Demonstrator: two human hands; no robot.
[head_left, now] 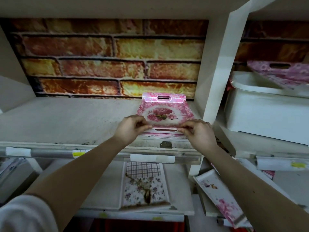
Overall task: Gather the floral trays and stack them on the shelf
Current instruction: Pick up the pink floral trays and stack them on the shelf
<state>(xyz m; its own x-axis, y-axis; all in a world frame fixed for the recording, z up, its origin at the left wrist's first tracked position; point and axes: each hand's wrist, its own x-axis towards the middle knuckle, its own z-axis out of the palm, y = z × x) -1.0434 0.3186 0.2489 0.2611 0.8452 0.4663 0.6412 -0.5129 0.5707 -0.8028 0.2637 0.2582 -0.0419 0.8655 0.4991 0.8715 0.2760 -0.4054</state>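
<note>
- Stack (164, 136) begun at the front edge of the shelf (66, 121); your left grip (130, 127) and right grip (198, 133) pinch the top tray (164, 113).
- Another pink tray (284, 72) awaits gathering.

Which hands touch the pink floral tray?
Touching, both: the head view shows the left hand and right hand pinching the near edge of the pink floral tray.

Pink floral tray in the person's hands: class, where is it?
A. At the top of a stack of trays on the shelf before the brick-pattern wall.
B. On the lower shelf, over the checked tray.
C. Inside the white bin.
A: the left hand and right hand pinch the near edge of the pink floral tray atop the stack of trays on the shelf.
</note>
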